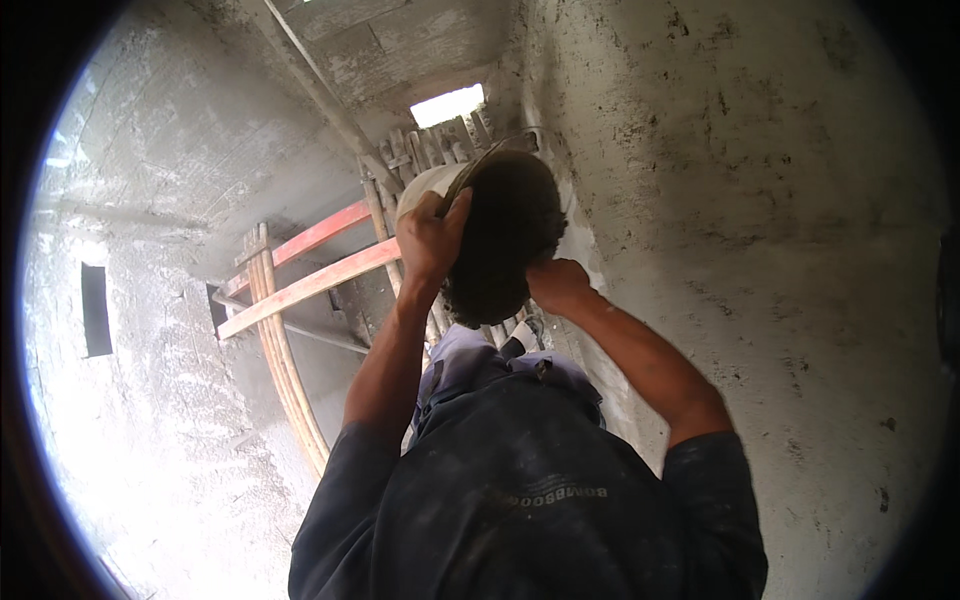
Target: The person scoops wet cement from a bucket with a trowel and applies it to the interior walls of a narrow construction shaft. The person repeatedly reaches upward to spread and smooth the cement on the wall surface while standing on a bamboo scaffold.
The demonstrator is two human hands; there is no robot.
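Observation:
A pale bucket [420, 190] is tipped toward me, with dark, wet-looking mortar [500, 225] filling its mouth and clinging along the edge. My left hand [432, 235] is closed on the bucket's left rim. My right hand [558, 285] is curled at the lower right of the bucket, against the dark material; its fingertips are hidden, so what it grips is unclear. Both forearms reach up past my dark shirt and light trousers.
Bamboo poles [270, 300] and reddish planks [305, 284] stand behind and left of the bucket. A rough grey wall [750, 250] fills the right side. A bright opening [447, 105] sits beyond the bucket, and dark rectangular openings [95, 310] show at left.

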